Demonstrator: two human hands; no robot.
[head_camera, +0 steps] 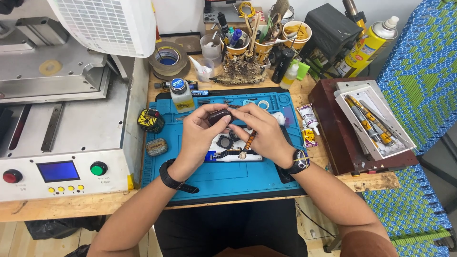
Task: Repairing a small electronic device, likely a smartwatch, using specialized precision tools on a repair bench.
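Head view, left hand [197, 138]: curling its fingers around a small dark block [220, 115], pinching it from the left; a black wristband sitting behind it
Right hand [264, 135]: fingertips pressing the same block from the right; a brown-handled tool [248, 141] lying under its palm
Beneath both: blue work mat [223, 178]
Left of them: small bottle [181, 94]; grey machine [62, 138]

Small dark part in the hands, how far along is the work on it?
Done: the blue work mat is laid out, with a dismantled device and loose parts on it. In hand: left hand and right hand together hold a small dark part above the mat. Left: the part is not seated on the device, which lies open below.
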